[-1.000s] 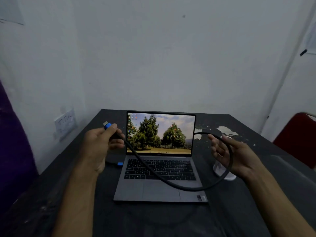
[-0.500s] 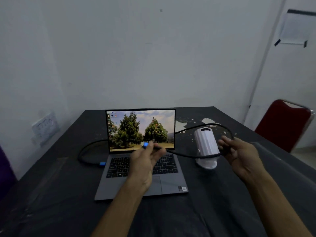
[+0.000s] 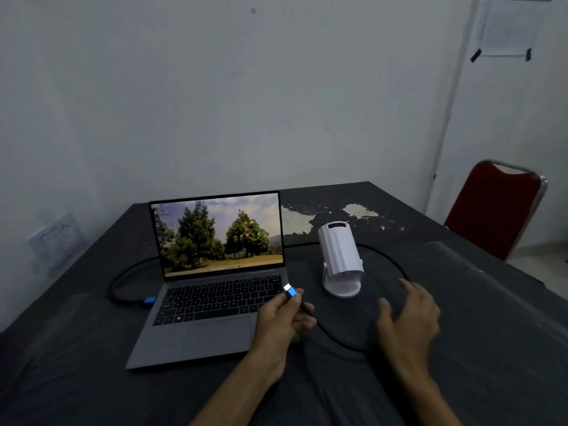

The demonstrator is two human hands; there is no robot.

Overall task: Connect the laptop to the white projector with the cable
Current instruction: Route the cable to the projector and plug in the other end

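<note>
An open grey laptop (image 3: 212, 330) with a tree wallpaper stands on the dark table (image 3: 479, 305). To its right is the white projector (image 3: 339, 259), tilted back on its round base. A black cable (image 3: 333, 339) runs from a blue plug (image 3: 149, 300) at the laptop's left side, behind the screen, and loops around the projector. My left hand (image 3: 281, 322) pinches the other blue plug (image 3: 291, 292), metal tip up, over the laptop's right edge. My right hand (image 3: 410, 318) hovers, fingers spread, over the cable loop right of the projector, gripping nothing.
A red chair (image 3: 495, 207) stands past the table's right edge. A wall socket (image 3: 57, 238) sits on the left wall, and a taped paper (image 3: 505, 26) hangs top right. Worn pale patches (image 3: 296, 221) mark the tabletop behind the laptop.
My left hand carried the plug from left of the screen across to the laptop's right side. My right hand let go of the cable loop, which now lies on the table around the projector.
</note>
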